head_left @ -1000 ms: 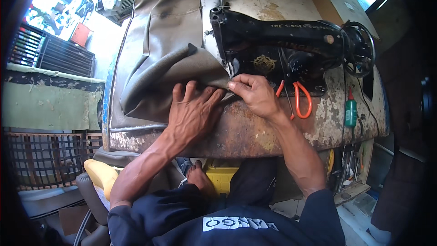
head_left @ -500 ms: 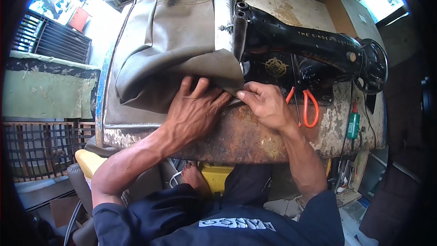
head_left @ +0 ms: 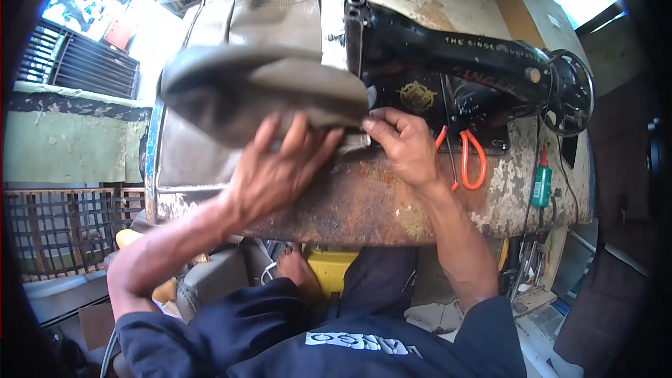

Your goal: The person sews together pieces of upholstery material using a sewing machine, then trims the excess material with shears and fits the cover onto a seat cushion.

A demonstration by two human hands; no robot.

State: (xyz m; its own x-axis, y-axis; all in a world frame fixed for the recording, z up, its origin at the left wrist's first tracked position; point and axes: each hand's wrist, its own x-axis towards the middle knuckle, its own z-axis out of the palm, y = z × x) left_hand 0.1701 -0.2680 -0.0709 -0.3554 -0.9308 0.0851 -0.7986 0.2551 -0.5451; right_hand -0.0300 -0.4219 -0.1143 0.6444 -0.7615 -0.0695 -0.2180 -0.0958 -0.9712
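Observation:
A grey-brown leatherette piece (head_left: 269, 91) lies over the left of the worktable, its near part folded up in a thick, motion-blurred roll. At the black sewing machine (head_left: 448, 47), the piece passes beside the needle end, where a white strip (head_left: 334, 21) runs along it. My left hand (head_left: 276, 161) rests against the fold's lower side, fingers spread and slightly blurred. My right hand (head_left: 404, 141) pinches the near edge of the leatherette between thumb and fingers, just in front of the machine head. Right of that hand lie scissors with orange handles (head_left: 474, 161).
The worn, rust-stained worktable (head_left: 364, 199) has a rounded front edge. A green bottle with a red cap (head_left: 542, 183) lies at the right, near a dark cable. Behind the machine stands a cardboard box (head_left: 521, 10). A yellow object (head_left: 326, 269) sits below by my foot.
My left hand has drawn back toward the lower left, its fingers spreading. The leatherette fold has swung up and left. My right hand still pinches the edge.

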